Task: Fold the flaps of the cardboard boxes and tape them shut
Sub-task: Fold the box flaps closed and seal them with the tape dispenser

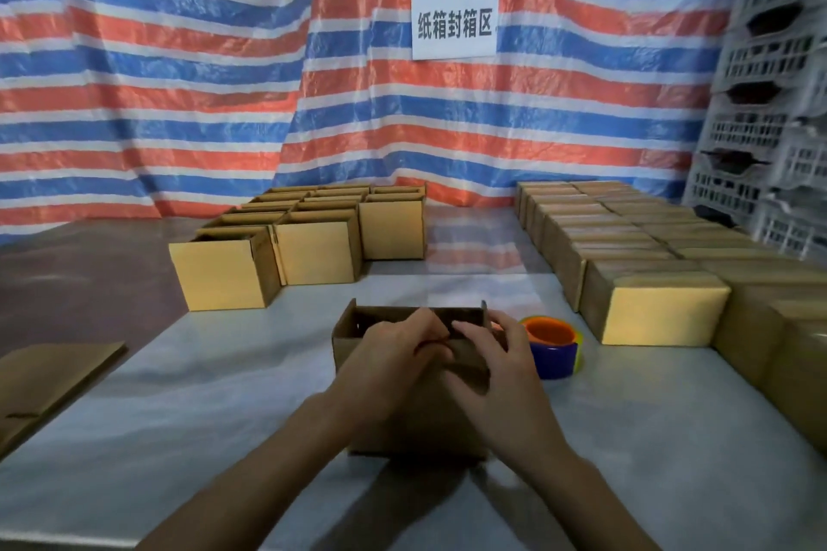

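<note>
Between the two hands, on the grey table (201, 394), stands the cardboard box (420, 425) being closed. The left hand (394, 353) has its fingers curled in and pinches a flap edge at the middle of the opening. The right hand (496, 367) meets it there, its fingers bent over the neighbouring flap. Neither hand holds anything else. The box is plain brown corrugated board, its top not yet shut; the end flap (345, 329) beyond the left hand stands upright, and the interior is dark and cannot be read.

To do this step well, the short end flaps should probably go down first. The long flaps then follow until their edges meet along the centre line without overlapping. One palm should hold that seam flat while the other hand fetches tape. Light board of this kind is likely to spring back, so pressure should not be released early.

The tape dispenser (552, 349), orange, blue and yellow, lies just beside the right hand, within easy reach. Ahead of the left hand stand the open boxes (313, 251) in rows. Ahead of and beyond the right hand sit the closed boxes (658, 313), packed close. A flattened carton (49, 380) lies well apart to the left of the left hand.
</note>
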